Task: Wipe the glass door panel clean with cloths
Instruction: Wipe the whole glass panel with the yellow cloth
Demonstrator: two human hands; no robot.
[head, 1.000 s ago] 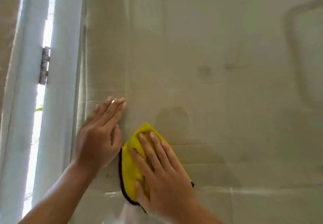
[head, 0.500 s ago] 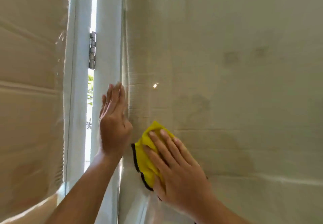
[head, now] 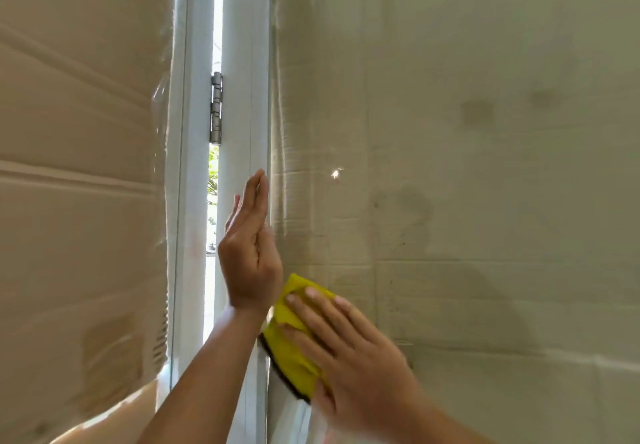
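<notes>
The glass door panel [head: 467, 166] fills the right side of the head view, with faint smudges and tile reflections on it. A yellow cloth [head: 289, 350] with a dark edge lies flat against the lower left of the glass. My right hand [head: 349, 357] presses it there with straight, spread fingers. My left hand [head: 251, 246] stands upright with straight fingers against the left edge of the glass, beside the white door frame [head: 242, 97]. It holds nothing.
A metal hinge [head: 216, 108] sits on the white frame, with a bright gap to the outside beside it. Left of the frame is a beige panel [head: 79, 166] covered in clear film.
The view has swung right, so the frame and hinge now sit nearer the middle. My left hand has turned edge-on at the glass's left edge. The cloth and right hand slid left towards the frame.
</notes>
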